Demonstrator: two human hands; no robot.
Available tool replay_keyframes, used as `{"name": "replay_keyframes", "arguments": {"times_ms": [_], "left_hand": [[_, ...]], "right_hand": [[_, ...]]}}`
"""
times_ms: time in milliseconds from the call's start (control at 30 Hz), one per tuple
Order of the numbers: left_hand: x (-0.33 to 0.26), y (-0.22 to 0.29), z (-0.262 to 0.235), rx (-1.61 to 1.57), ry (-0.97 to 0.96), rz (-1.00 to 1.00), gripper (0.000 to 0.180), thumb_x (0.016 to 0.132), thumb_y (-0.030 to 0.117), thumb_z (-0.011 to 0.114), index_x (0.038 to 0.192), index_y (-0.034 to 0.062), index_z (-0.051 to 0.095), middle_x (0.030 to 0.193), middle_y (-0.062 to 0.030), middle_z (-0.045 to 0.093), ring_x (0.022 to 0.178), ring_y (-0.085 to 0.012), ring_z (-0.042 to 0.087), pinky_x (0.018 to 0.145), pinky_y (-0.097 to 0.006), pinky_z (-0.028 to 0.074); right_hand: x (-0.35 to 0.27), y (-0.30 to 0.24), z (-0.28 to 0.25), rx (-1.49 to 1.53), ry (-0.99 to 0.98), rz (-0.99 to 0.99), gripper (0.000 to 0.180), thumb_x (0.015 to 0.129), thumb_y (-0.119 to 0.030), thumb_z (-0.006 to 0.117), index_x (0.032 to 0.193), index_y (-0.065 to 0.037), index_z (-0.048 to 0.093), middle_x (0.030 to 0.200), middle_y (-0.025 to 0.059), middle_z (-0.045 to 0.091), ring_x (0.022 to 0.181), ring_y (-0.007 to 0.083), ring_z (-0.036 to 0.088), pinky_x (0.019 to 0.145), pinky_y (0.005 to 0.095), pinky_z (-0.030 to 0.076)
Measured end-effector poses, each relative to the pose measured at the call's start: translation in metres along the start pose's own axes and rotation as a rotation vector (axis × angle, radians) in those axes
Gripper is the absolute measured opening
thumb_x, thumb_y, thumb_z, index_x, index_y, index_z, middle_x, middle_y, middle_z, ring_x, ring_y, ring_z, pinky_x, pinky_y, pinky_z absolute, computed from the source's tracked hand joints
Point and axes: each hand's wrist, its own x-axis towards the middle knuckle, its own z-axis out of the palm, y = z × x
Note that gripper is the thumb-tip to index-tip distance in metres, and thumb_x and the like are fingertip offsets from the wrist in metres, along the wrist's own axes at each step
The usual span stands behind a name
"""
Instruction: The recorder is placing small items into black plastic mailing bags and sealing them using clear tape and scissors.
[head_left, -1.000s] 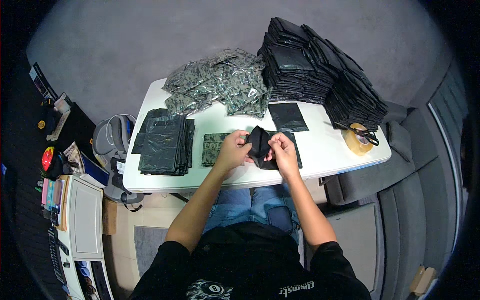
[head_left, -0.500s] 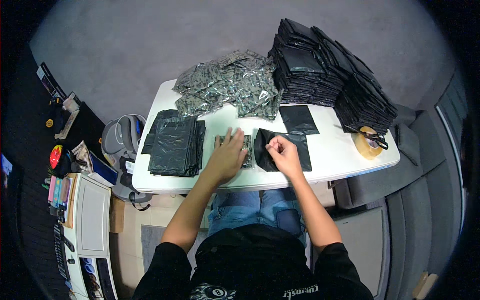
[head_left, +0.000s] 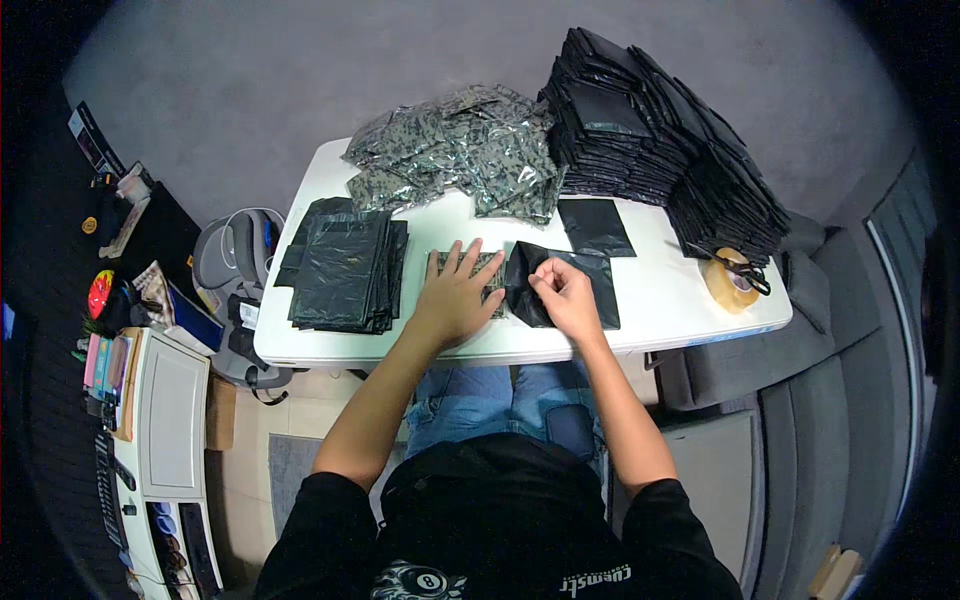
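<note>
My left hand (head_left: 458,297) lies flat, fingers spread, on a clear-wrapped packet with a camouflage pattern (head_left: 494,284) near the front middle of the table. Most of that packet is hidden under the hand. Just right of it, my right hand (head_left: 565,293) pinches the left part of a black plastic bag (head_left: 600,290), whose mouth edge lifts a little toward the packet. A second flat black bag (head_left: 597,228) lies behind it. To the left sits a stack of black bags (head_left: 345,270).
Camouflage packets (head_left: 455,150) are heaped at the back of the white table (head_left: 400,348). Tall piles of black bags (head_left: 650,130) stand at back right. A tape roll (head_left: 728,285) with black-handled scissors (head_left: 750,272) lies at right. A grey sofa (head_left: 770,330) is beyond.
My left hand has spread its fingers wider on the packet. The right hand still pinches the bag, its edge drawn slightly toward the packet. The whole view has shifted slightly.
</note>
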Motion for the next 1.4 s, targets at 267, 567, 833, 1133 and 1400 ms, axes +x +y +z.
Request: {"name": "replay_keyframes", "arguments": {"times_ms": [267,567,833,1133,1400], "left_hand": [[0.0,-0.017,0.002,-0.257,0.157,-0.028,0.057,0.1,0.039,0.066,0.149,0.0109,0.059,0.147,-0.0195,0.057,0.138,-0.043,0.051,0.121,-0.062,0.033],[0.006,-0.037,-0.023,-0.502,0.256,-0.211,0.023,0.097,0.021,0.072,0.111,0.0026,0.073,0.1,-0.0185,0.074,0.097,-0.0387,0.069,0.092,-0.047,0.053],[0.01,-0.027,-0.073,-0.542,0.363,-0.236,0.022,0.1,0.018,0.069,0.114,0.0018,0.07,0.099,-0.0243,0.076,0.094,-0.0444,0.073,0.084,-0.049,0.057],[0.021,-0.013,-0.036,-0.558,0.344,-0.063,0.021,0.093,0.018,0.076,0.109,0.0042,0.076,0.102,-0.0201,0.077,0.097,-0.0391,0.074,0.087,-0.043,0.057],[0.026,-0.011,-0.014,-0.434,0.233,-0.097,0.021,0.089,0.019,0.077,0.104,0.0054,0.079,0.1,-0.0169,0.076,0.098,-0.0375,0.072,0.088,-0.044,0.056]], "right_hand": [[0.001,0.008,0.001,0.067,-0.014,0.01,0.016,0.093,-0.013,0.077,0.087,-0.001,0.067,0.067,-0.0039,0.056,0.063,0.0048,0.047,0.059,0.0256,0.041],[-0.002,0.002,0.001,0.054,0.0,-0.022,0.017,0.094,-0.014,0.078,0.086,-0.002,0.068,0.066,-0.0041,0.055,0.062,0.005,0.046,0.058,0.0258,0.04],[-0.001,-0.012,0.005,-0.024,0.043,-0.003,0.017,0.091,-0.014,0.078,0.085,-0.001,0.069,0.064,0.0024,0.061,0.059,0.0086,0.053,0.058,0.0287,0.044],[-0.006,-0.019,0.019,-0.117,0.033,0.03,0.018,0.088,-0.019,0.077,0.088,-0.002,0.074,0.069,0.0102,0.072,0.059,0.0211,0.068,0.061,0.0348,0.052],[-0.007,-0.032,0.023,-0.235,0.057,0.03,0.018,0.086,-0.021,0.076,0.088,-0.003,0.074,0.074,0.013,0.074,0.067,0.0303,0.074,0.067,0.0408,0.057]]}}
